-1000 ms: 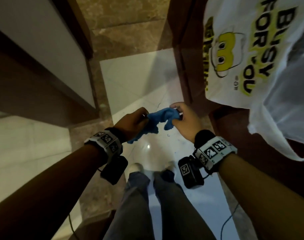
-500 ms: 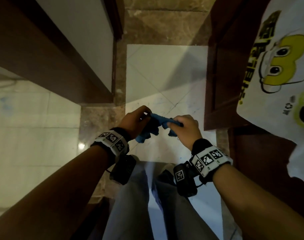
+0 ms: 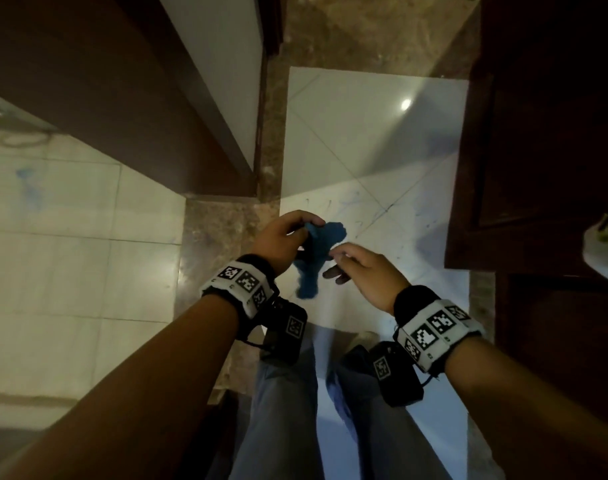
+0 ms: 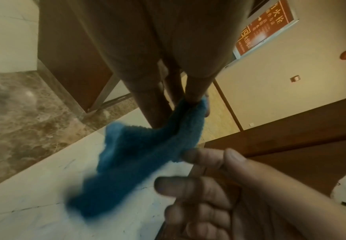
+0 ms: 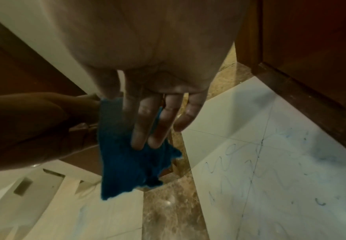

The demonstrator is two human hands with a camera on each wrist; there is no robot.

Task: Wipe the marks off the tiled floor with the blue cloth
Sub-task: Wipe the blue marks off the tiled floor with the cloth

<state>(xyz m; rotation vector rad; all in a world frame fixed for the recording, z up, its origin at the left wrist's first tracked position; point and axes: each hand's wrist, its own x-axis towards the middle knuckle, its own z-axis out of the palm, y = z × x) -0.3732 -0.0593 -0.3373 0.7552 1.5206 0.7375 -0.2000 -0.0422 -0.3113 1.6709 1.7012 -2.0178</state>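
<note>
The blue cloth (image 3: 314, 261) hangs crumpled above the white tiled floor (image 3: 364, 133). My left hand (image 3: 307, 228) pinches its upper edge between thumb and fingers, which the left wrist view shows as the left hand (image 4: 196, 104) on the blue cloth (image 4: 147, 146). My right hand (image 3: 333, 268) is just right of the cloth, holding nothing. In the right wrist view the right hand (image 5: 157, 129) has nearly straight fingers in front of the blue cloth (image 5: 127, 170). Dark squiggly pen marks (image 5: 240, 170) and blue smudges (image 3: 430, 220) cover the tile below.
Dark wooden door panels (image 3: 538, 168) close the right side and a wooden frame (image 3: 122, 98) the left. A brown marble strip (image 3: 219, 244) borders the white tile. My legs (image 3: 281, 410) stand below the hands. A white printed bag (image 3: 607, 244) hangs at the right edge.
My right hand has let go of the cloth and its fingers have opened; the cloth now hangs from the left hand alone. The view has swung, leaving the bag at the right edge.
</note>
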